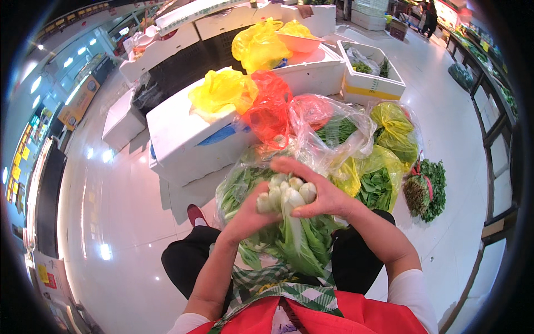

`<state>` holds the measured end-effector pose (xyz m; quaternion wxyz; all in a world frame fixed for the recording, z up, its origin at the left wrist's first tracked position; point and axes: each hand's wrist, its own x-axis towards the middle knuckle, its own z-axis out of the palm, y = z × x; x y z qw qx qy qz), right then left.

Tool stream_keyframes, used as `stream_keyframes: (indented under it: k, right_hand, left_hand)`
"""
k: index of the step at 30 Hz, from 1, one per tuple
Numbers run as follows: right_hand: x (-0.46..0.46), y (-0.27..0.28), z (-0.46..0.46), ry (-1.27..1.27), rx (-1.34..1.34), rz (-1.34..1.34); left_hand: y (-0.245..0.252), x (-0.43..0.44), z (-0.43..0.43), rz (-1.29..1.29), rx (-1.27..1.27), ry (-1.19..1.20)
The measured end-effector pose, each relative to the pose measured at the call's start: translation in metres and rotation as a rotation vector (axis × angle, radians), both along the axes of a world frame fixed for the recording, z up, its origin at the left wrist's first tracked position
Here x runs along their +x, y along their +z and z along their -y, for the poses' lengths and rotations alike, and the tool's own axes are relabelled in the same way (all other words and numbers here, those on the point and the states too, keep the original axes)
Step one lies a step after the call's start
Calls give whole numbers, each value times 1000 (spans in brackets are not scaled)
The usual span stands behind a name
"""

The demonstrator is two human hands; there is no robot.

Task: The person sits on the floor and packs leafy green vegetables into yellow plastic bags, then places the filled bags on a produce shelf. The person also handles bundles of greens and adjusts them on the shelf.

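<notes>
A bundle of leafy greens with thick white stalks (pixel 290 198), probably bok choy, is held between both hands above my lap. Its white stem ends point up and away from me, and the green leaves hang down over my checked apron (pixel 308 292). My left hand (pixel 254 208) grips the bundle's left side; its fingers are blurred and partly hidden behind the stalks. From the right, my right hand (pixel 313 188) clasps it with the thumb in front and the fingers over the far side. Just beyond, a clear plastic bag of greens (pixel 238 188) lies on the floor.
White foam boxes (pixel 187 142) stand ahead, with yellow plastic bags (pixel 225 92) and a red bag (pixel 269 104) on or against them. To the right are yellow bags of greens (pixel 375 183) and a tied herb bunch (pixel 425 188). An open foam box (pixel 373 83) stands farther back.
</notes>
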<state>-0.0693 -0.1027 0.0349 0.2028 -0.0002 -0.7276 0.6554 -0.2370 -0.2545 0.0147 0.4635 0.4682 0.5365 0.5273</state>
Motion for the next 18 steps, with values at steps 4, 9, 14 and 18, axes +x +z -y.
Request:
stream_keyframes:
  k: [4,9,14,18]
  right_hand:
    - [5,-2,-9,204,-5,142]
    - [-2,-15,-6,28,324,148]
    - [-2,-32,-15,-108,341,223]
    - [-1,-46,-30,-194,150,237]
  left_hand:
    - [-20,-1,-6,83,-72,-185]
    - [-60,-5,-27,59,-4,-76]
    - [-91,-9,-42,188,-95,27]
    - [-106,-13,-50,0,-26,209]
